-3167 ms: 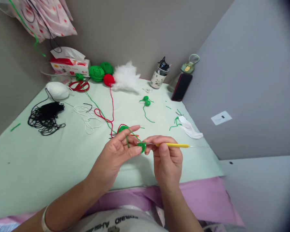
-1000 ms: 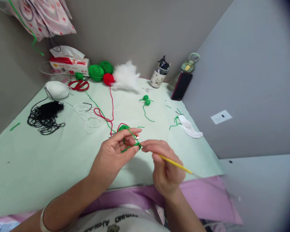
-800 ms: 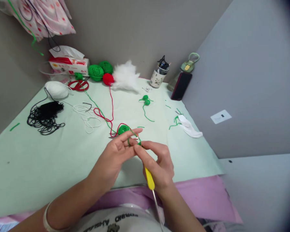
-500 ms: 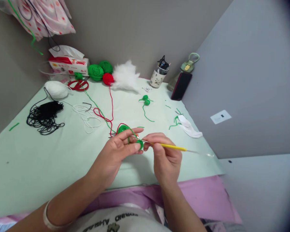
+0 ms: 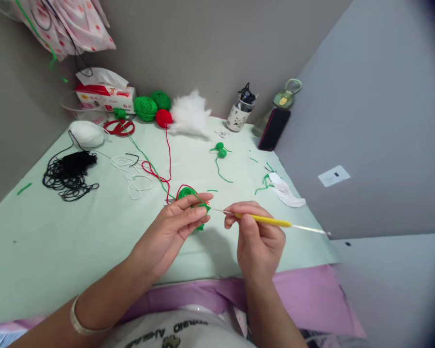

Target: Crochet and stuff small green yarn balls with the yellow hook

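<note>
Between the thumb and fingers of my left hand (image 5: 176, 222) is a small green crochet piece (image 5: 205, 207), partly hidden by the fingers. Green yarn runs over that hand's fingers. My right hand (image 5: 259, 237) grips a crochet hook with a yellow handle (image 5: 268, 220); its thin metal shaft reaches left to the green piece. Whether the hook tip is inside a stitch is too small to tell. Just behind my left hand lies a larger green crocheted piece (image 5: 186, 193), with red yarn (image 5: 169, 159) looping beside it.
Along the back stand a tissue box (image 5: 107, 99), green yarn balls (image 5: 145, 108), a red yarn ball (image 5: 163, 118), white stuffing (image 5: 190, 115), a pen cup (image 5: 239, 113) and a phone (image 5: 274, 129). Black yarn (image 5: 70, 171) and red-handled scissors (image 5: 119, 127) lie left. Two small green balls (image 5: 221, 151) sit mid-table.
My right hand has moved right with the crochet hook, drawing more of its shaft away from my left hand. The green piece has shifted slightly left and up, further under the left fingers.
</note>
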A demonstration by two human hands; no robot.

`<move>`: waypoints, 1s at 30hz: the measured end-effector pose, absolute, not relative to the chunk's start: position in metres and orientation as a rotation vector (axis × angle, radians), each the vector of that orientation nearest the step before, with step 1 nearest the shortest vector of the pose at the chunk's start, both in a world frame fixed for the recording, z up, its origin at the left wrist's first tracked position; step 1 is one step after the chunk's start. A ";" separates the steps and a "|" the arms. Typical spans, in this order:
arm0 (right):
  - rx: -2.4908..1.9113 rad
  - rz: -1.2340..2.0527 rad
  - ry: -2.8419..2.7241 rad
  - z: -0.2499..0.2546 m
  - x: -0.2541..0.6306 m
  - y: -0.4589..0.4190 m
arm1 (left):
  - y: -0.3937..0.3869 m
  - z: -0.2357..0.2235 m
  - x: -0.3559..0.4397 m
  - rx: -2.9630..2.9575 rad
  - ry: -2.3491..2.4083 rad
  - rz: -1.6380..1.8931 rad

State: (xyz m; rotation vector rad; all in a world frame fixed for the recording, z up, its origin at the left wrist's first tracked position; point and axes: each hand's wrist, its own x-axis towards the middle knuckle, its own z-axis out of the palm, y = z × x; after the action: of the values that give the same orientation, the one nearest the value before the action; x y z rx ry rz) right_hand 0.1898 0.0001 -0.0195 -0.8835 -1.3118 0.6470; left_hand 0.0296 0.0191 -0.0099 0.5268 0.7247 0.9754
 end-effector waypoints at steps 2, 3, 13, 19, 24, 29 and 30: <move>-0.837 0.784 -1.241 -0.019 0.188 0.002 | 0.018 -0.008 0.031 0.606 0.756 0.997; -0.827 0.811 -1.251 -0.020 0.187 0.002 | 0.017 -0.008 0.032 0.642 0.759 1.007; -0.817 0.789 -1.338 -0.021 0.184 0.000 | 0.015 -0.006 0.031 0.684 0.774 1.005; -0.769 1.024 -1.102 -0.024 0.187 0.003 | 0.016 -0.003 0.030 0.546 0.635 0.914; -0.808 1.188 -0.914 -0.021 0.193 0.006 | 0.015 -0.003 0.026 0.505 0.610 0.877; -0.784 1.112 -1.051 -0.022 0.188 0.004 | 0.013 -0.007 0.030 0.669 0.718 0.954; -0.793 1.054 -1.106 -0.022 0.186 0.002 | 0.013 -0.008 0.031 0.704 0.742 0.983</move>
State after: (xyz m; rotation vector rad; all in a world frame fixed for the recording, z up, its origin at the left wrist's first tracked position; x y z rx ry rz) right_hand 0.1865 0.0023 -0.0222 -0.7928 -1.1056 1.0543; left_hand 0.0312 0.0127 -0.0080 0.7038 0.7416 0.9827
